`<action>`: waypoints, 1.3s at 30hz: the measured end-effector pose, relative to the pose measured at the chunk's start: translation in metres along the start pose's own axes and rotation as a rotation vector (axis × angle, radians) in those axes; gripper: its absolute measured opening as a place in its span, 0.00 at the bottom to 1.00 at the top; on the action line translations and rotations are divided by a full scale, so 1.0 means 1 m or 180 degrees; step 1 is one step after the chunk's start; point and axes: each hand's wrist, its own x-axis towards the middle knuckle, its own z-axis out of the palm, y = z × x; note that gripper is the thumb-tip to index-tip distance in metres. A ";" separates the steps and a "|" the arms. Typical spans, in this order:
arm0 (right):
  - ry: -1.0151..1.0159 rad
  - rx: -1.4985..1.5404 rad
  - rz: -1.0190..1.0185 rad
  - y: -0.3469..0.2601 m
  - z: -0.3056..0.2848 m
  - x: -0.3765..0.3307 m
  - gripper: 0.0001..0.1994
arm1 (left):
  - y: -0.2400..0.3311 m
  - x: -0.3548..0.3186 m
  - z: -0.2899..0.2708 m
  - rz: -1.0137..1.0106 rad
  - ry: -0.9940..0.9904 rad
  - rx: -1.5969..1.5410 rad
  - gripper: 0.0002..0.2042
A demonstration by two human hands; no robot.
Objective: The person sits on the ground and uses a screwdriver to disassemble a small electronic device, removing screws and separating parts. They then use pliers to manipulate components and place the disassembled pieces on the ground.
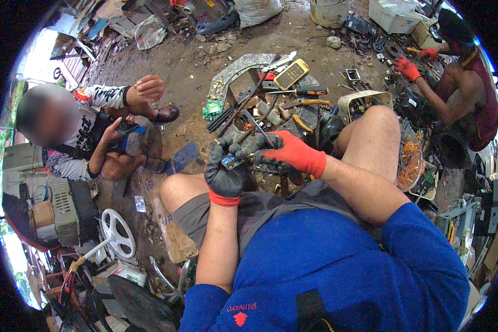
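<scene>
At center frame, your left hand grips what appears a light, fragile electronic part, best held by its edges, as your right hand clutches a thin tool.

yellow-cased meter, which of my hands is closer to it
Right. Your right hand is roughly below the yellow-cased meter in the picture, apart from it; your left hand is lower and farther left.

Brown dirt floor — littered, scrap heaps alongside, bright daylight at left
</scene>
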 end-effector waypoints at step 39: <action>-0.0166 -0.0313 0.0115 0.018 0.018 -0.004 0.21 | -0.018 0.000 0.026 0.0378 0.0059 0.1282 0.19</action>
